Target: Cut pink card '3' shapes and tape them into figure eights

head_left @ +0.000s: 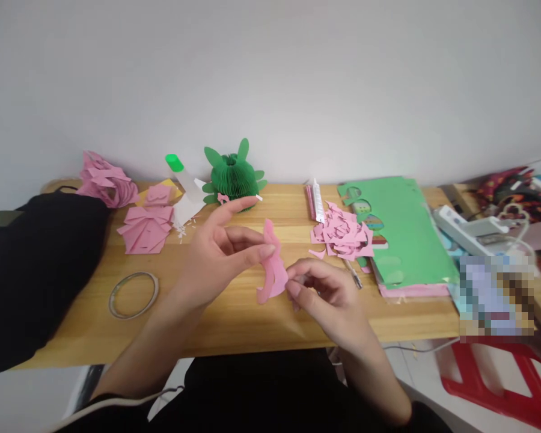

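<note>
A curved pink paper cutout (273,267) is held upright above the wooden table (234,319), between both hands. My left hand (216,255) pinches its upper part with thumb and middle finger, the index finger stretched out above. My right hand (327,294) grips its lower right edge with curled fingers. Just behind the hands stands a green honeycomb paper ball with leaves (233,175).
Folded pink paper pieces (146,228) and a glue bottle with a green cap (183,175) lie at the left, a tape ring (133,293) nearer me. Pink scraps (342,231), pens (314,201) and green sheets (401,234) lie at the right. A black bag (31,270) covers the left end.
</note>
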Demonstrator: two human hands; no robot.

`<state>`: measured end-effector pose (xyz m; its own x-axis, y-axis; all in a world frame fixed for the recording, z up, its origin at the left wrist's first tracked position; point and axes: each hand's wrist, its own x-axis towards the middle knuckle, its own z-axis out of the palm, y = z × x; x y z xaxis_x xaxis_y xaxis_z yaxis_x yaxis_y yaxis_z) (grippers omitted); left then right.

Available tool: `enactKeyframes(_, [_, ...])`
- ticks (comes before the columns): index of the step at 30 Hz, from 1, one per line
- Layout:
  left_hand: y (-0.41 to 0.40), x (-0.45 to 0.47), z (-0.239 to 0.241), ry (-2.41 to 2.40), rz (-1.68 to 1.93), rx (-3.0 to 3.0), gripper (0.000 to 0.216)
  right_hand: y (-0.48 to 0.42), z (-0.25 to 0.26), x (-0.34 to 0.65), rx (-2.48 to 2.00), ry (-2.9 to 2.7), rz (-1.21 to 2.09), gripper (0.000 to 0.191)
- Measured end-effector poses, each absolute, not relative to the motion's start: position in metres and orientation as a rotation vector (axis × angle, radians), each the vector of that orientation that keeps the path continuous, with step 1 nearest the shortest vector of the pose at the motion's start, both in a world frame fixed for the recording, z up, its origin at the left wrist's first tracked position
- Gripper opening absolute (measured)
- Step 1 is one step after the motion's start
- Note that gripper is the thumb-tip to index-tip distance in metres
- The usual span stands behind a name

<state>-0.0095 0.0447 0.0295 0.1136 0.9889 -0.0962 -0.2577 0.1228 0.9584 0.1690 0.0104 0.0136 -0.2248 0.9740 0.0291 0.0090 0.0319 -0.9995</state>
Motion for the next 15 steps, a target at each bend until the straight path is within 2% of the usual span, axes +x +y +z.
enactKeyframes(15, [0.041,0.003,0.023,1.034,1.265,0.977,0.061,0.006,0.001,0.169,-1.036,-1.18,1.495,0.021])
